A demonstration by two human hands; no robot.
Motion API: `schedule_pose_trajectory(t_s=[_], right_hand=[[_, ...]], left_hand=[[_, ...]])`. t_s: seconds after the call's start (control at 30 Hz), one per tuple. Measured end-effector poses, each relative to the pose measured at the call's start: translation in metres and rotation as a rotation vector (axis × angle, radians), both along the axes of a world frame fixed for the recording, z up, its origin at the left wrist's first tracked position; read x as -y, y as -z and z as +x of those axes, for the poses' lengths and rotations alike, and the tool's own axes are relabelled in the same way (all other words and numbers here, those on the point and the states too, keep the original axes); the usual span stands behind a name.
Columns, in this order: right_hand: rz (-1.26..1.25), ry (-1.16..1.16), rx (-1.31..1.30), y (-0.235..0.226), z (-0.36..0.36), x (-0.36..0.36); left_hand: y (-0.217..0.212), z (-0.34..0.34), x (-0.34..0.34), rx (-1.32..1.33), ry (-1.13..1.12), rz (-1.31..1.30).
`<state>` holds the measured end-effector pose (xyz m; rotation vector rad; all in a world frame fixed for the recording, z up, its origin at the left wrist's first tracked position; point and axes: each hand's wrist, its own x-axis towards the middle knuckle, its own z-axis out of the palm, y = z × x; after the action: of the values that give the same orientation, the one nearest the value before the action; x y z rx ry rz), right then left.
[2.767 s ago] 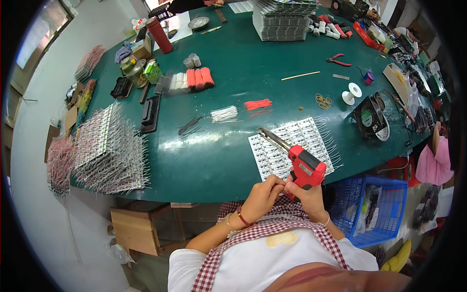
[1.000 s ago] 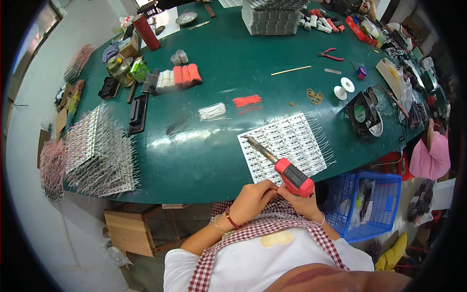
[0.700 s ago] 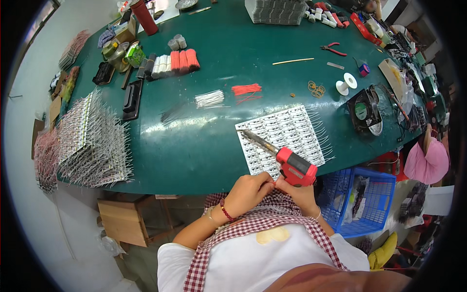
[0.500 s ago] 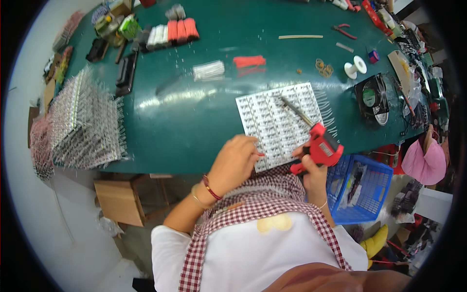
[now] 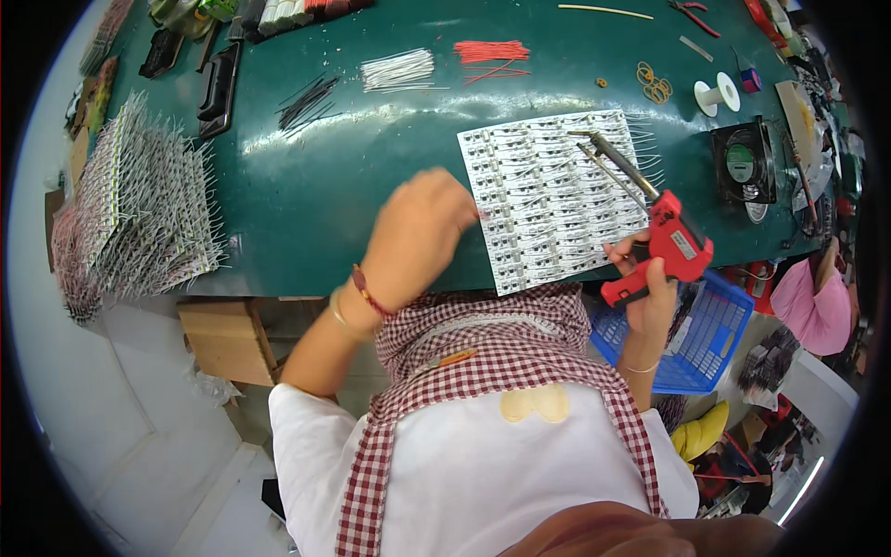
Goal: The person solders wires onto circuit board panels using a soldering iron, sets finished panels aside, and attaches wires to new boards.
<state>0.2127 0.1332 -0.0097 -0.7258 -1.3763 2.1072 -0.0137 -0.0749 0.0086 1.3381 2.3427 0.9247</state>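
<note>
My right hand (image 5: 650,288) grips a red soldering gun (image 5: 677,241) by its handle. The gun's long metal tip reaches over a white sheet of small circuit boards (image 5: 548,213), which lies at the table's front edge, with thin wires sticking out on its right side. By the sheet's left edge is my left hand (image 5: 422,227), smeared a little by motion. Its fingers are pinched together, and a bit of red wire (image 5: 481,216) shows at the tips. Farther back lie bundles of red wires (image 5: 492,53), white wires (image 5: 399,71) and black wires (image 5: 308,104).
A stack of wired boards (image 5: 148,204) stands at the table's left. To the right are a black fan (image 5: 742,162), a white spool (image 5: 716,94), rubber bands (image 5: 653,84) and red pliers (image 5: 694,17). A blue basket (image 5: 715,348) sits below the front edge.
My left hand has moved away from me along the sheet's left edge. The right hand still holds the soldering gun over the sheet. The whole view has shifted.
</note>
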Motion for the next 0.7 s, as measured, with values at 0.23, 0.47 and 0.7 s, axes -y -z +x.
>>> schedule_pose_trajectory(t_s=[0.23, 0.47, 0.7], right_hand=[[0.233, -0.107, 0.068, -0.033, -0.026, 0.021], [0.064, -0.113, 0.417, -0.031, -0.056, 0.049], [0.235, -0.16, 0.53, -0.014, -0.056, 0.048]], left_hand=[[0.044, -0.079, -0.008, -0.395, 0.168, 0.267], [0.049, -0.082, -0.012, -0.449, 0.261, 0.302], [0.051, -0.083, -0.013, -0.421, 0.264, 0.279]])
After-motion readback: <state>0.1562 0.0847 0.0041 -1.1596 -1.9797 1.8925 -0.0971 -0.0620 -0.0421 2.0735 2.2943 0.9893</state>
